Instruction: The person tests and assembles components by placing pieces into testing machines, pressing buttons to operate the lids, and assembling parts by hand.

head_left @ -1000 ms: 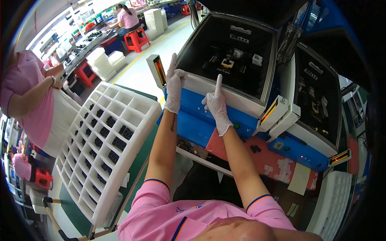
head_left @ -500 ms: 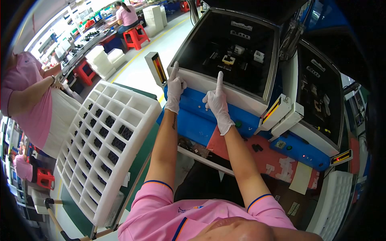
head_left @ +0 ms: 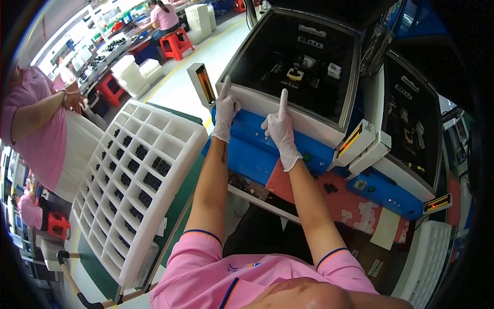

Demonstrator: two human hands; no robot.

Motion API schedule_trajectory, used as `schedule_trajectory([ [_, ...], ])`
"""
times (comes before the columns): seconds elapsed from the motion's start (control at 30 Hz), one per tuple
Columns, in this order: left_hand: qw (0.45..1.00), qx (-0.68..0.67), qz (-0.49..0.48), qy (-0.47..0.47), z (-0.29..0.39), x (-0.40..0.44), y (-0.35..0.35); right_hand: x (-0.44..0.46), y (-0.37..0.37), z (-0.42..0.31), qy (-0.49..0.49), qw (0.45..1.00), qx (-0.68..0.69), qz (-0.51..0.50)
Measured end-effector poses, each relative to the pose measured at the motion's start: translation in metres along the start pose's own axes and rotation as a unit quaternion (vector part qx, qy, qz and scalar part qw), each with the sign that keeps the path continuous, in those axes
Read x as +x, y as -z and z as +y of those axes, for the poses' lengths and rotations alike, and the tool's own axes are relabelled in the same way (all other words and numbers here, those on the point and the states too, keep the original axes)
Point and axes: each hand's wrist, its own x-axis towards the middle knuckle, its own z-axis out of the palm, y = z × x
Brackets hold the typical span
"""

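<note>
Both my hands wear white gloves and hold nothing. My left hand points its index finger at the front left corner of a machine's dark glass-like top; its other fingers are curled. My right hand does likewise farther right, its index fingertip over the front edge of that top. Whether the fingertips press on the surface I cannot tell. Beneath the hands runs the machine's white front rim, with a blue front panel below it. A white block and a small yellowish fixture show inside the dark top.
To the left stands a white compartment tray with black parts in many cells. Light-bar posts flank the machine. A second machine is at right, another white tray below it. A co-worker in pink stands at far left.
My hands keep the same pointing pose at the machine's front edge. The view has shifted slightly. At left, the co-worker's hands have moved a little.
</note>
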Motion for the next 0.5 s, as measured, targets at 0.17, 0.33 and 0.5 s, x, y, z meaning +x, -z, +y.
schedule_trajectory([
  [0.17, 0.999, 0.036, 0.007, 0.008, 0.0086, -0.0063, -0.0030, -0.0003, 0.0007, -0.0009, 0.004, 1.000, -0.005, 0.001],
  [0.33, 0.999, 0.041, -0.003, -0.006, 0.0041, -0.0035, -0.0015, 0.0020, -0.0002, 0.0047, 0.012, 1.000, -0.006, 0.002],
  [0.5, 0.999, 0.040, -0.017, 0.022, 0.0094, -0.0071, 0.0013, -0.0012, 0.0028, -0.0031, -0.009, 1.000, -0.001, -0.004],
])
